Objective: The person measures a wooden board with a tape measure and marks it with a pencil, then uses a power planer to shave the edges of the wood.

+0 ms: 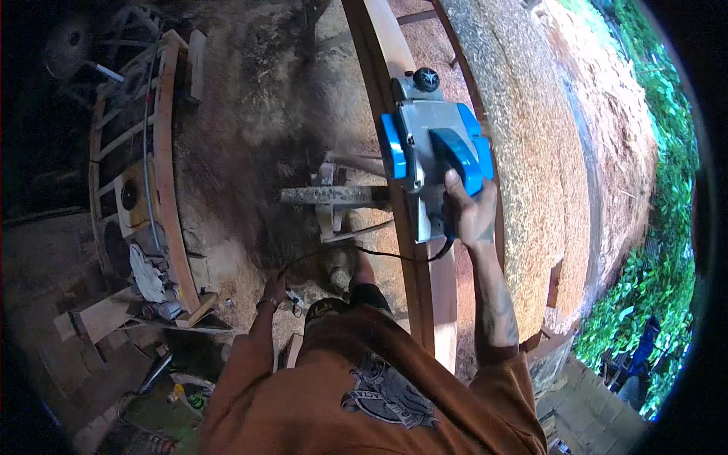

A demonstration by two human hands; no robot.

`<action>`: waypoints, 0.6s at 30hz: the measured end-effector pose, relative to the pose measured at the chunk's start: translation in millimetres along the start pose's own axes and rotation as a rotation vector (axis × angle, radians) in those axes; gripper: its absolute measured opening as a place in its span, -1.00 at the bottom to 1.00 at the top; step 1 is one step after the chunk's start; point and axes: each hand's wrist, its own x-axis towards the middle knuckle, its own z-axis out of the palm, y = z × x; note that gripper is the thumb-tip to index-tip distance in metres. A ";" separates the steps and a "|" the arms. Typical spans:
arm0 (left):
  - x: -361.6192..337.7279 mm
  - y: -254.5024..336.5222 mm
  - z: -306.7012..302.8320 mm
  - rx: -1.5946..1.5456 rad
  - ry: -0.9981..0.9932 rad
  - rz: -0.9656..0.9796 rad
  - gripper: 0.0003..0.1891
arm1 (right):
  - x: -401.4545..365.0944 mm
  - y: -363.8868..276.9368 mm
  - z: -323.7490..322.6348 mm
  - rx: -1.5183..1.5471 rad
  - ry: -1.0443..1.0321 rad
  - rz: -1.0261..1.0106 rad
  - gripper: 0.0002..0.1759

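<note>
Two hands, two very different jobs from where I'm watching. My right hand [470,216] is wrapped tight around the blue handle of the electric planer [428,140], fingers fully closed. The planer sits flat on the narrow top face of the long plank [443,303], a good way up the board from my body. My left hand [273,292] hangs low by my hip, well apart from the right. Its fingers look curled right where the black cord [379,254] loops down, but I honestly can't tell whether it's pinching the cord or just hanging beside it.

I'd call this mid-pass on a planing run, tool on the wood. The plank rests on a rough trestle [334,196], and there's a huge sawdust heap [531,152] off to the right.

For the next move I figure it needs steady, level pressure so the sole stays flat on that skinny face. The cord also wants enough slack to stay clear of the board.
</note>
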 end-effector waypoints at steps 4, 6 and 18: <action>-30.5 -67.4 55.1 -0.030 0.051 0.105 -0.59 | -5.2 -6.2 -9.4 0.017 -0.002 -0.105 -0.51; -49.9 -81.7 73.3 -0.074 0.012 0.221 -0.61 | -8.0 -7.4 -14.5 0.033 -0.032 -0.066 -0.51; -150.0 -137.6 171.7 -0.374 -0.049 -0.082 -0.48 | -8.0 -25.7 -29.3 0.016 -0.103 -0.115 -0.43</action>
